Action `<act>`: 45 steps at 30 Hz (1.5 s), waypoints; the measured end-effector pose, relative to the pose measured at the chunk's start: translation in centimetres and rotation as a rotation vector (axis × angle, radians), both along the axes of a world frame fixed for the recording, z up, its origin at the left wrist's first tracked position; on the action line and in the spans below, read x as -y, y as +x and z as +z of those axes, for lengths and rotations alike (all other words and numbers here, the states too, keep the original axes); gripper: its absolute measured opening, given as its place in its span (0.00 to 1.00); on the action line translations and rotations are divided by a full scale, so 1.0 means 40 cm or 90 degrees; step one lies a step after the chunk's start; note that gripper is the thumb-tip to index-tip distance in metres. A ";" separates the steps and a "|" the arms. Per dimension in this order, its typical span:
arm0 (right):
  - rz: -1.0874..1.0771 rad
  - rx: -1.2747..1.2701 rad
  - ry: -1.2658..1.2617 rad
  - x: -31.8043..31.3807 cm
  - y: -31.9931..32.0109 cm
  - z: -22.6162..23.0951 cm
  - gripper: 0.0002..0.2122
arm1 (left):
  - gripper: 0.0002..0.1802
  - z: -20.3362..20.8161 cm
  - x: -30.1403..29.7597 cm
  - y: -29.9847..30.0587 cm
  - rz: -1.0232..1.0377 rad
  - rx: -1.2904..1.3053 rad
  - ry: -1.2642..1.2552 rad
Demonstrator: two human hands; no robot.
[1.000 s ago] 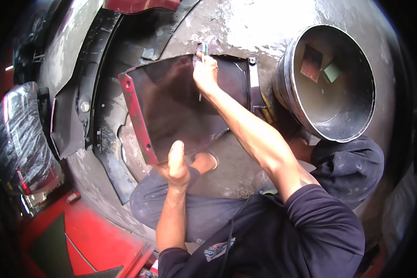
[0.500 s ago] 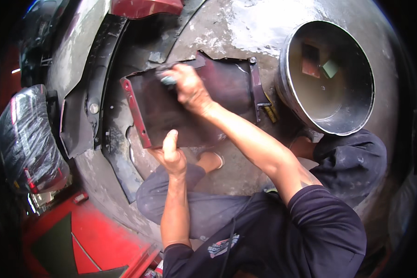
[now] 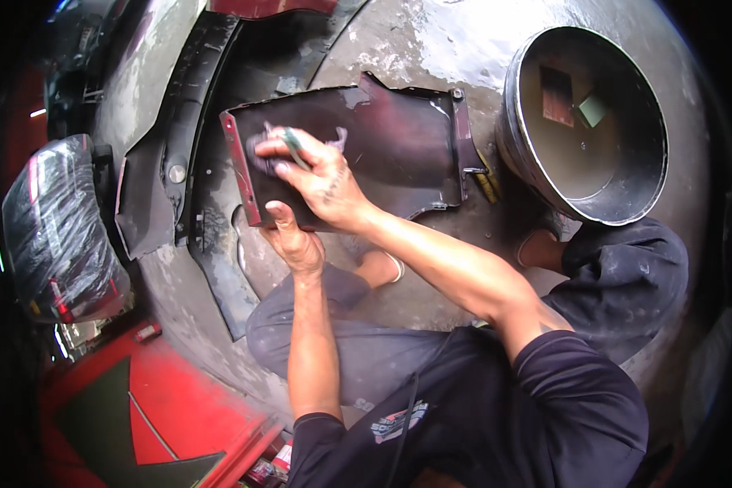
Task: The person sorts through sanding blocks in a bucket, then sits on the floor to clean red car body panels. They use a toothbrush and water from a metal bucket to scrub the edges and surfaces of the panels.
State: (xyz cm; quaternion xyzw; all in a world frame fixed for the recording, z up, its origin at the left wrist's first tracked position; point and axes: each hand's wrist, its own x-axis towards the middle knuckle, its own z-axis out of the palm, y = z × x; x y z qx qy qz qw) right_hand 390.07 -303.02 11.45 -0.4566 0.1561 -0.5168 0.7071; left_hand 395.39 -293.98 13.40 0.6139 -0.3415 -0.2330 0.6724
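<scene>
A dark car body panel (image 3: pixel 398 154) with a maroon flange along its left side is propped in front of me, its face turned up. My left hand (image 3: pixel 294 244) grips its near left edge, thumb on top and fingers hidden underneath. My right hand (image 3: pixel 327 180) presses a crumpled greyish-purple cloth (image 3: pixel 262 159) against the panel's left part, fingers bent over it. Between those fingers shows a small green piece (image 3: pixel 295 148), too blurred to name. A loose end of the cloth sticks out past the knuckles.
Right of the panel stands a large black tub (image 3: pixel 508 122) of murky water, holding a reddish and a pale green piece. A long dark car trim part (image 3: pixel 179 154) lies at left. Beyond it are a plastic-wrapped part (image 3: pixel 61 228) and a red panel (image 3: pixel 179 390).
My right hand has moved the cloth across the panel, toward me and the left flange. The panel's near edge sits farther from me, and my left hand has moved up with it.
</scene>
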 end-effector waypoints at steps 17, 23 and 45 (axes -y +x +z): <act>0.180 -0.026 0.083 -0.054 -0.041 0.038 0.10 | 0.55 -0.037 -0.053 0.068 -0.084 -0.016 0.047; 0.060 -0.008 0.021 0.047 0.020 0.078 0.12 | 0.62 -0.010 0.018 0.004 -0.060 -0.142 -0.010; 0.129 -0.069 0.099 -0.015 -0.126 -0.275 0.12 | 0.23 -0.054 0.006 -0.001 -0.002 -0.101 0.044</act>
